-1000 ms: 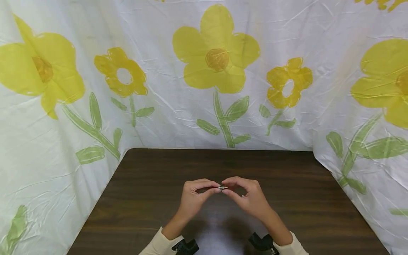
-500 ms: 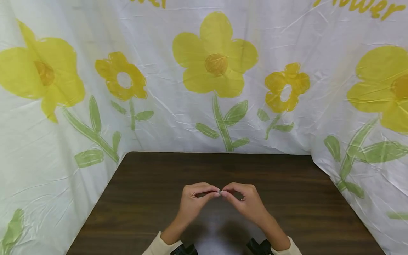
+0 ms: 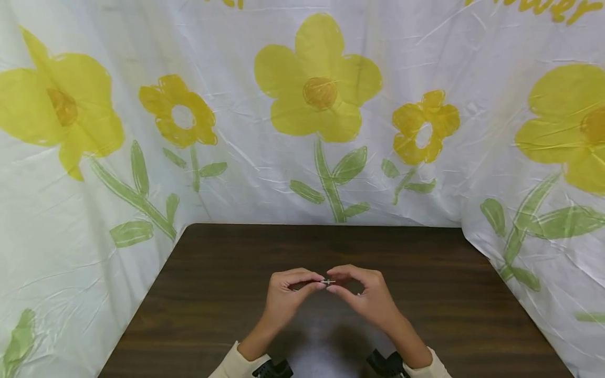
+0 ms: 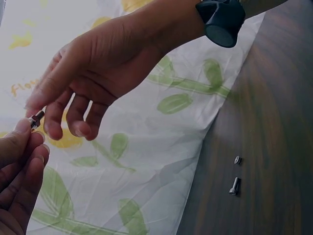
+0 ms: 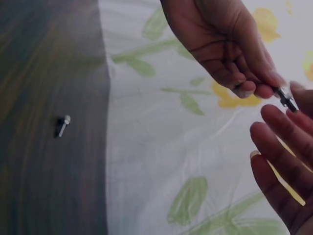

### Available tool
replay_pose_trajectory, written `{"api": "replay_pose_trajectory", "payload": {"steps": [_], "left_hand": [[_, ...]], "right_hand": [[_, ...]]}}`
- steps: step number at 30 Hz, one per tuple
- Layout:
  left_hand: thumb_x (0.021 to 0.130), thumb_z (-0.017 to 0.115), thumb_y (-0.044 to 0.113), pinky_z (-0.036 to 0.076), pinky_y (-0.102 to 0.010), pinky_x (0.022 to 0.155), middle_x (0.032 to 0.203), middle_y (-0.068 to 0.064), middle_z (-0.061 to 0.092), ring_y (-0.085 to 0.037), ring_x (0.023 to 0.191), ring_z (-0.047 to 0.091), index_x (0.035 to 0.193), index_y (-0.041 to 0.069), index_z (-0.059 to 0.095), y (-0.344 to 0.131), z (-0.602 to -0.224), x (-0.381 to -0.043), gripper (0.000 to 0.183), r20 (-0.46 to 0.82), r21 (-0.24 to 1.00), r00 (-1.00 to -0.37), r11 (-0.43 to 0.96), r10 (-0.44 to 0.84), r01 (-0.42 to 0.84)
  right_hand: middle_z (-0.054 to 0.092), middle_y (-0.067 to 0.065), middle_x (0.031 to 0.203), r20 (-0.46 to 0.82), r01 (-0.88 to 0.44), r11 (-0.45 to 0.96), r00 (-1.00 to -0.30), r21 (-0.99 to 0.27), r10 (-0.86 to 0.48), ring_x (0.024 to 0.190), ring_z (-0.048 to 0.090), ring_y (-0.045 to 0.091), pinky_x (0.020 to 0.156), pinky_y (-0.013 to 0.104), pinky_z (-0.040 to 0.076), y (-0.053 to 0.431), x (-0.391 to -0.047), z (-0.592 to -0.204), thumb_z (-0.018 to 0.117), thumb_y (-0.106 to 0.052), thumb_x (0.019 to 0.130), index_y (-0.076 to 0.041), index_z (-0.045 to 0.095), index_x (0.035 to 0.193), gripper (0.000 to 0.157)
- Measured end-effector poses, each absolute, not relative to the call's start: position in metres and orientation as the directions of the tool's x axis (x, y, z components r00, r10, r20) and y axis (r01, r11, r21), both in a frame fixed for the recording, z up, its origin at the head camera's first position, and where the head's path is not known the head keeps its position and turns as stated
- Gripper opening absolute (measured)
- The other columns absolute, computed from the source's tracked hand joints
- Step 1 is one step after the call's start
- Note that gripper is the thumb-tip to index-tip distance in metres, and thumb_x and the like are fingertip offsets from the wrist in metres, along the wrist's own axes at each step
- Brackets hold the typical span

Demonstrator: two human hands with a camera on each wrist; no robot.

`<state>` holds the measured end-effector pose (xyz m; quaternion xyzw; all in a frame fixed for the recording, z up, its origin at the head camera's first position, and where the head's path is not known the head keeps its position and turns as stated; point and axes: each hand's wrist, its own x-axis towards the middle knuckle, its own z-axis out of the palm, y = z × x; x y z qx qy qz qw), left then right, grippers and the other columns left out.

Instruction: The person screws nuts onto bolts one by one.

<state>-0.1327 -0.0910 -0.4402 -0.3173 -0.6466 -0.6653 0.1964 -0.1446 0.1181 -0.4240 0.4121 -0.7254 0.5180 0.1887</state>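
Observation:
In the head view my left hand [image 3: 285, 294] pinches a small metal bolt [image 3: 326, 282] between thumb and fingertips, above the table. The bolt lies roughly level, its free end pointing right, and a wider nut-like part shows along it in the right wrist view, where the bolt [image 5: 285, 98] is larger. My right hand [image 3: 371, 294] is curved around that free end, thumb and forefinger spread apart on either side of it. In the left wrist view the bolt [image 4: 36, 119] sits at the left hand's fingertips, close to the right hand [image 4: 105, 61].
A loose nut [image 4: 238, 160] and a second bolt [image 4: 235, 186] lie on the dark wooden table [image 3: 227, 252]. The right wrist view also shows a loose bolt [image 5: 63, 126] there. A white curtain [image 3: 246, 178] with yellow flowers surrounds the table's back and sides.
Half a second ago the right thumb and forefinger closed in on the bolt's free end; now they have spread off it. The left hand keeps its pinch. The head view has tilted slightly.

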Motion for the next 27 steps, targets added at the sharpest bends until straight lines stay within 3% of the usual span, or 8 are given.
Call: {"api": "replay_pose_trajectory", "payload": {"steps": [6,11,16,27], "left_hand": [[0.083,0.076,-0.011,0.061,-0.033,0.067,0.089,-0.014,0.075,-0.019,0.08,0.072,0.094,-0.004,0.077,-0.0913,-0.4401,-0.1348,0.013,0.685,0.728,-0.715,-0.077,0.143,0.682],[0.084,0.077,-0.006,0.061,-0.034,0.069,0.089,-0.013,0.076,-0.027,0.079,0.073,0.094,-0.002,0.078,-0.092,-0.4396,-0.1343,0.011,0.674,0.738,-0.724,-0.084,0.148,0.669],[0.085,0.077,-0.004,0.061,-0.035,0.069,0.089,-0.013,0.076,-0.029,0.079,0.073,0.094,-0.002,0.078,-0.0916,-0.4398,-0.1323,0.009,0.664,0.747,-0.731,-0.09,0.156,0.659],[0.085,0.077,-0.007,0.061,-0.035,0.067,0.089,-0.014,0.076,-0.027,0.077,0.073,0.094,-0.003,0.078,-0.0903,-0.4378,-0.1309,0.011,0.675,0.737,-0.722,-0.086,0.15,0.671]], "right_hand": [[0.077,0.008,0.098,0.731,-0.823,0.091,-0.545,-0.561,-0.41,0.086,0.075,0.018,0.075,0.031,0.06,0.1195,-0.147,-0.4207,0.081,0.008,0.08,-0.005,0.073,0.111,0.035],[0.077,0.008,0.097,0.741,-0.83,0.071,-0.528,-0.553,-0.415,0.085,0.075,0.018,0.072,0.034,0.061,0.1195,-0.1474,-0.4202,0.08,0.01,0.08,-0.002,0.074,0.107,0.03],[0.076,0.007,0.096,0.757,-0.844,0.043,-0.501,-0.534,-0.42,0.084,0.074,0.018,0.073,0.029,0.06,0.1199,-0.1478,-0.4217,0.078,0.013,0.08,-0.005,0.075,0.105,0.03],[0.075,0.002,0.086,0.694,-0.794,0.102,-0.578,-0.599,-0.428,0.076,0.072,0.012,0.07,0.025,0.058,0.1169,-0.147,-0.4253,0.074,0.001,0.09,-0.014,0.073,0.102,0.018]]}}
